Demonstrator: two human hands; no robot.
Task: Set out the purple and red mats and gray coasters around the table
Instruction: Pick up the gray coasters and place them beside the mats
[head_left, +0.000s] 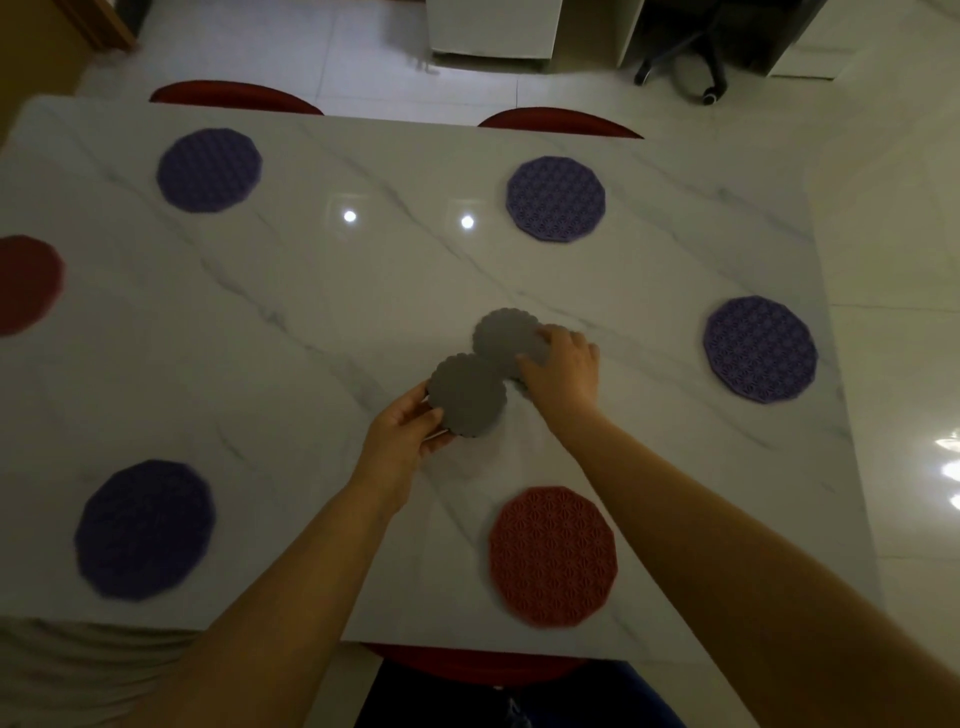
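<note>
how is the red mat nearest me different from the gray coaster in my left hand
The red mat is larger and lies flat on the table; the gray coaster is smaller and held by the left hand. The mat shows an open lattice pattern; the coaster looks plain with a scalloped edge. Both are round.

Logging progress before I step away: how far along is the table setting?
Done: six mats lie around the table, four purple, two red. In hand: the left hand holds a gray coaster; the right hand grips another. Left: no coaster sits at any place yet.
</note>
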